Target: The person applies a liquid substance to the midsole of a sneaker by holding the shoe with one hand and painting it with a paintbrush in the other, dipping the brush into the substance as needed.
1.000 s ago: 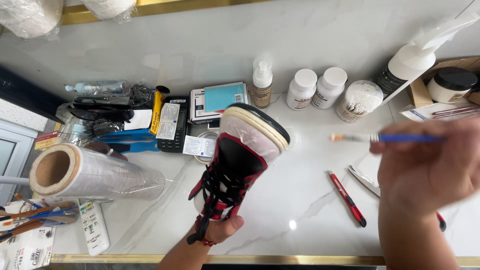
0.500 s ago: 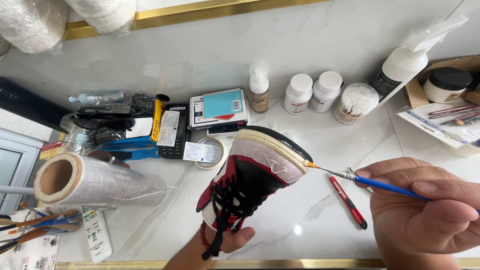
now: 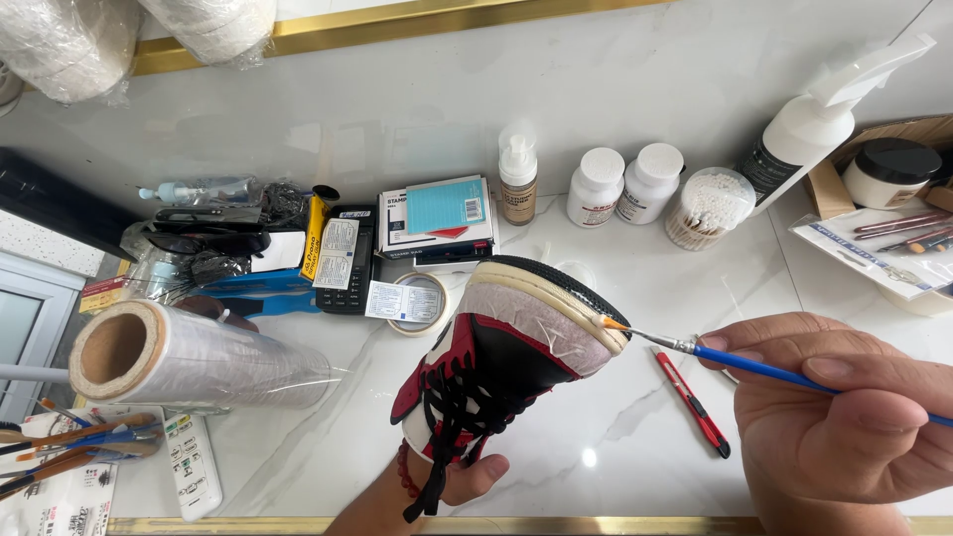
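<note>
Right hand (image 3: 844, 417), clamped on a blue paintbrush (image 3: 754, 365), has swung left to touch its tip to the sneaker (image 3: 496, 367) gripped by the left hand (image 3: 467, 481) above the tabletop (image 3: 615, 447).

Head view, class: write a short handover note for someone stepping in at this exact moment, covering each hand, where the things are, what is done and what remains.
Left hand: inside the red, black and white high-top sneaker, holding it up, sole edge turned to the right.
Right hand: gripping the thin blue-handled paintbrush, bristle tip touching the cream midsole edge.
Nearby: red utility knife lying on the white marble counter.
Done: how much of the edge has been brushed cannot be told.
Left: unclear from this view.
</note>
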